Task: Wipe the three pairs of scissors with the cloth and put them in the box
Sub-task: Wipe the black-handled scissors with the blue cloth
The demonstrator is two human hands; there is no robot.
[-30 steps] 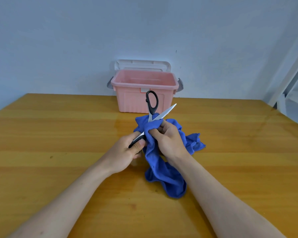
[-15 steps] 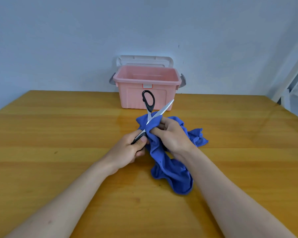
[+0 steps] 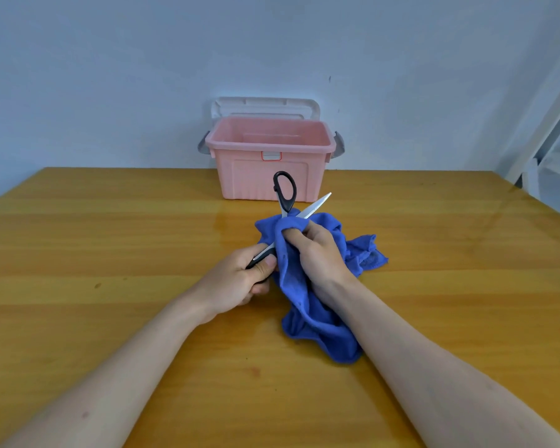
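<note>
- Left hand [image 3: 240, 279] grips one handle of the black-handled steel scissors [image 3: 299, 210], held spread above the table so the blades are exposed.
- Right hand [image 3: 317, 250] pinches the crumpled blue cloth [image 3: 307, 305] round one blade to wipe it.
- Open pink plastic box [image 3: 269, 163] waits just behind.

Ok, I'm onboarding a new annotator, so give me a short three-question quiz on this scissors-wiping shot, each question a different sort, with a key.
1. True or false: the pink box stands open, its lid upright behind it.
2. Which hand grips the blue cloth around the scissors? A) left hand B) right hand C) neither
3. Fill in: the scissors' blades are ____ (spread or closed).

Key
1. True.
2. B: the right hand pinches the cloth near the pivot; the left hand holds one handle.
3. Spread: one blade points up and right, and the free handle loop sticks up in front of the box.
</note>
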